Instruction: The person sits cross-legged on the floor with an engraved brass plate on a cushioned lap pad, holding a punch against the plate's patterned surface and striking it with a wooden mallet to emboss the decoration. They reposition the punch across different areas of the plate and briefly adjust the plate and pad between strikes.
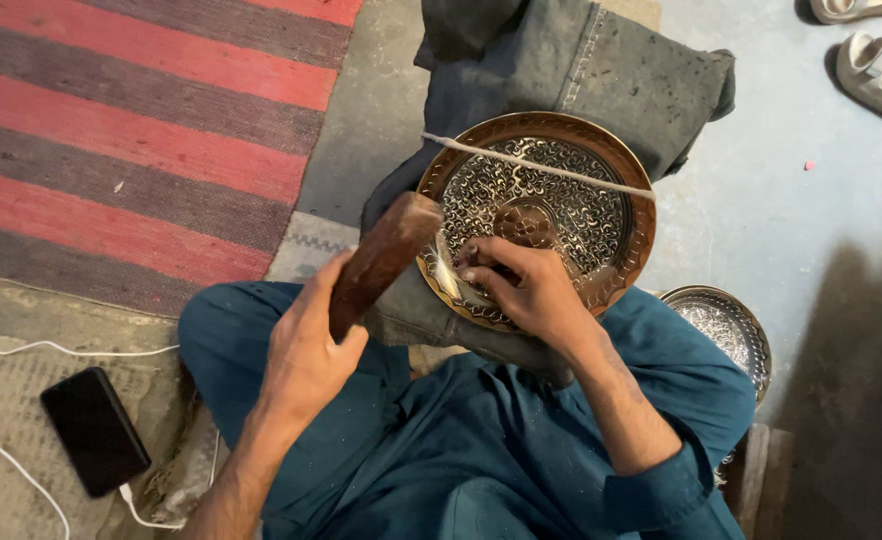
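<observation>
A round engraved brass plate point(573, 203) rests tilted on a dark grey cloth-covered support point(601, 70) in front of my crossed legs. A pale cord point(541, 167) runs across its upper part. My left hand point(306, 345) grips a brown wooden mallet point(381, 255), whose head is by the plate's left rim. My right hand point(526, 290) rests on the lower part of the plate with its fingers pinched together around a small dark tool; the fingers mostly hide it.
A second engraved plate point(726, 330) lies by my right knee. A black phone point(94, 428) with a white cable point(1, 450) lies at lower left. A red and grey striped rug point(131, 130) covers the upper left. Grey sandals point(876, 70) sit at top right.
</observation>
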`<state>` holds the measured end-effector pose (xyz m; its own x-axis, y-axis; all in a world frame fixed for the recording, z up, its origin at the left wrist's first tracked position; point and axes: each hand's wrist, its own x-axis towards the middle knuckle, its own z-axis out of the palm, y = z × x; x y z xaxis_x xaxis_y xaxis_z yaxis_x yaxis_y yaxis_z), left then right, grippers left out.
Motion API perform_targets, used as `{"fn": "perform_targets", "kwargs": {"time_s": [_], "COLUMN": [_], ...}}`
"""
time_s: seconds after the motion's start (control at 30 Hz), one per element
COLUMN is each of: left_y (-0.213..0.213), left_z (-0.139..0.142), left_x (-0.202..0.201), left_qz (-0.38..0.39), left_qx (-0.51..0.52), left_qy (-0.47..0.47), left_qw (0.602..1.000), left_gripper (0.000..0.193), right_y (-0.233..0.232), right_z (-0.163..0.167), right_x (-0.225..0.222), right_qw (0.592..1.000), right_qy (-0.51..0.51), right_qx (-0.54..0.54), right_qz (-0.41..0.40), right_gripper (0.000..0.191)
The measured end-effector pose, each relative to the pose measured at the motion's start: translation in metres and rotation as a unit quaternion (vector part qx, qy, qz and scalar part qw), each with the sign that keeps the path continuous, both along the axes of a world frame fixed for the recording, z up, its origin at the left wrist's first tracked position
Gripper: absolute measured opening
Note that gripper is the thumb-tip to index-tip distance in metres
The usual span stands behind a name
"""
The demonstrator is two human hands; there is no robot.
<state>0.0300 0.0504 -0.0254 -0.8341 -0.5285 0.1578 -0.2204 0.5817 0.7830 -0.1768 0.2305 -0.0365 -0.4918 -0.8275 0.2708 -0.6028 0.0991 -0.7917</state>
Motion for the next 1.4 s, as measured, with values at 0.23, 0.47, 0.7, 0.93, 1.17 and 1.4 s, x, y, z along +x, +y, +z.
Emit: {"fn": "perform_targets", "kwargs": {"time_s": [0.23,0.47,0.7,0.93,1.17,1.4], "left_y": [-0.007,-0.012,-0.014,-0.010,-0.010,-0.010], "left_z": [0.013,0.014,0.009,0.005,0.000,-0.003], "left_x": [-0.002,-0.004,-0.004,-0.005,-0.007,-0.009], "left_qz": [-0.019,-0.016,-0.004,-0.004,-0.003,0.013], "left_qx": [-0.185,-0.221,-0.268,-0.242,-0.155,-0.064], "left_qy": [-0.089,-0.045,-0.088,-0.037,-0.001,0.055], "left_qw": [0.979,0.974,0.959,0.970,0.988,0.996], "left_gripper": [0.083,0.086,0.087,0.087,0.083,0.080], "right_y": [0.000,0.000,0.001,0.000,0.001,0.001], "right_z": [-0.002,0.001,-0.001,-0.001,0.005,0.005], "right_x": [0.000,0.000,0.000,-0.001,0.001,-0.002], "right_qw": [0.999,1.000,1.000,0.998,1.000,1.000], "right_qy": [-0.027,-0.018,-0.022,-0.026,-0.024,-0.025], "right_qx": [0.028,0.022,0.014,0.054,-0.004,-0.014], "right_qz": [-0.019,-0.008,-0.012,-0.021,-0.005,0.008], "right_gripper": [0.024,0.023,0.024,0.021,0.024,0.027]}}
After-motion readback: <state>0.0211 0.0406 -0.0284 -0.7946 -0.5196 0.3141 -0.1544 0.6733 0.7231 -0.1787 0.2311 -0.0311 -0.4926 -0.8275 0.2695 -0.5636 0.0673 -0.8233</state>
